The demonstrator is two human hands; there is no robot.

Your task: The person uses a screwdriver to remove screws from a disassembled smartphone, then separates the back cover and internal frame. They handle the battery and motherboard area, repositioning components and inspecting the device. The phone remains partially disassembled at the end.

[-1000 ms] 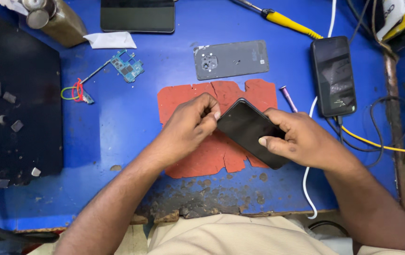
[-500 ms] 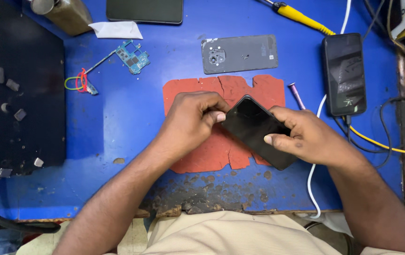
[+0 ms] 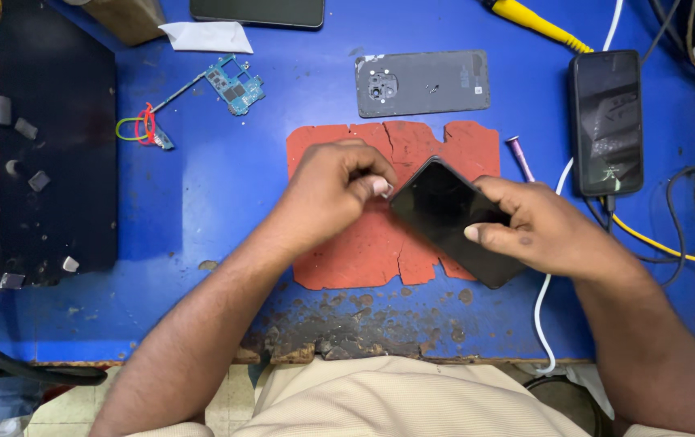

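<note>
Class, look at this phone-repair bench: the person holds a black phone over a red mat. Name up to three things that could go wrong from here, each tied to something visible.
1. The left hand presses a small tool at the edge of the black phone; a slip might scratch or crack the glass.
2. The right hand grips the phone tilted above the red mat; it could drop.
3. The loose circuit board lies bare on the blue table and could get knocked.

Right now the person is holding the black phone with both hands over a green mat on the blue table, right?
Not quite: the mat is red-orange, not green, as the head view shows. Both hands, left hand and right hand, do hold the black phone over it on the blue table.
</note>
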